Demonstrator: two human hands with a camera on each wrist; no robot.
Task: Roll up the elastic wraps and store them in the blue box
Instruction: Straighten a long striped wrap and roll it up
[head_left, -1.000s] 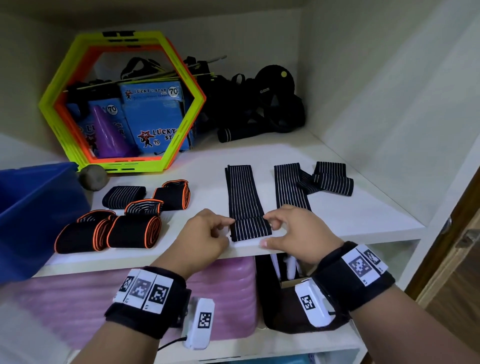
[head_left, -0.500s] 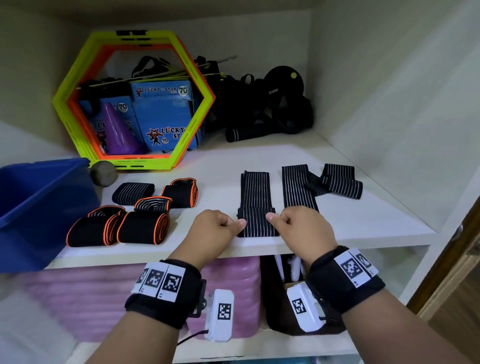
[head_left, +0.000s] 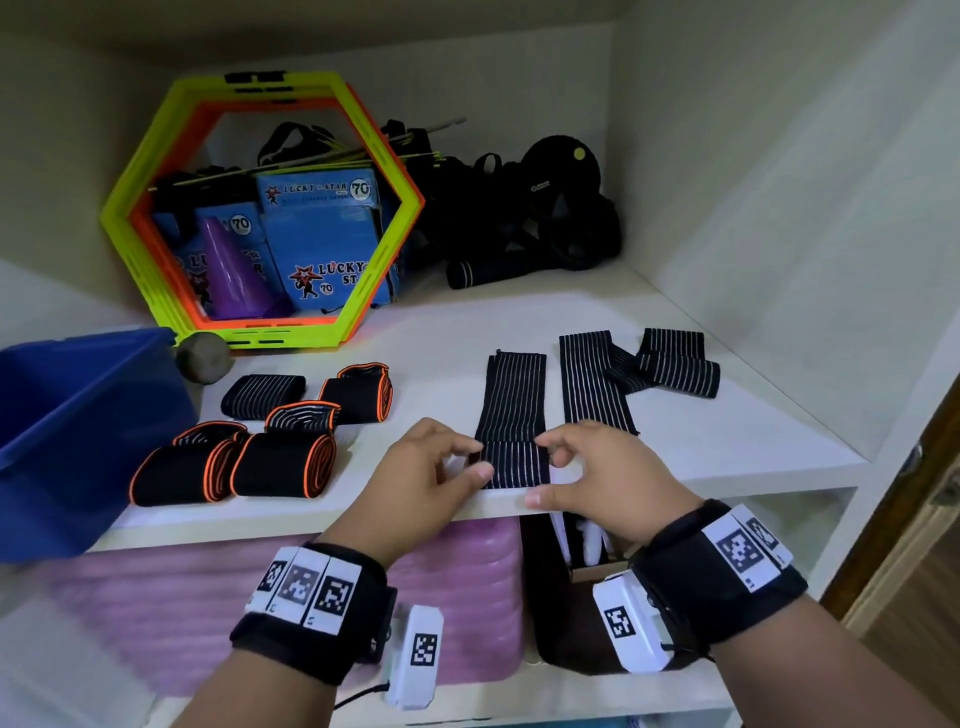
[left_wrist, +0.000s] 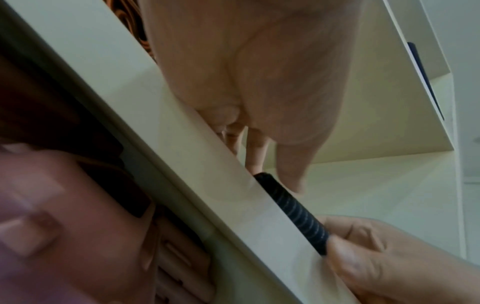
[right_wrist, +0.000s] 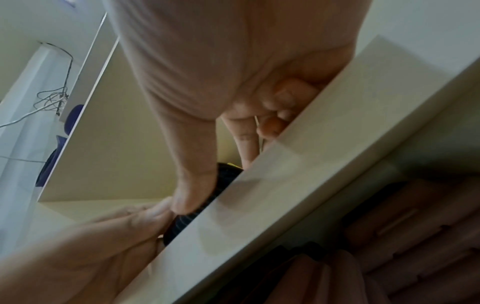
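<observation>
A black elastic wrap with thin white stripes (head_left: 511, 410) lies flat on the white shelf (head_left: 447, 332), its near end folded over at the front edge. My left hand (head_left: 457, 465) pinches the left side of that fold and my right hand (head_left: 550, 470) pinches the right side. The fold shows as a dark roll (left_wrist: 293, 207) at the shelf edge in the left wrist view, and as a dark striped edge (right_wrist: 197, 207) in the right wrist view. A second flat striped wrap (head_left: 595, 382) lies to its right. The blue box (head_left: 67, 431) stands at the left end.
Several rolled wraps, some orange-edged (head_left: 280, 462), sit between the blue box and my hands. A folded striped wrap (head_left: 675, 364) lies far right. A yellow-orange hexagon frame (head_left: 260, 208), a grey ball (head_left: 202, 357) and black gear (head_left: 535, 218) fill the back. A pink mat (head_left: 457, 587) lies on the shelf below.
The fold at the wrap's near end has been drawn back to the shelf's front edge. Both hands now have thumbs under it and fingers on top.
</observation>
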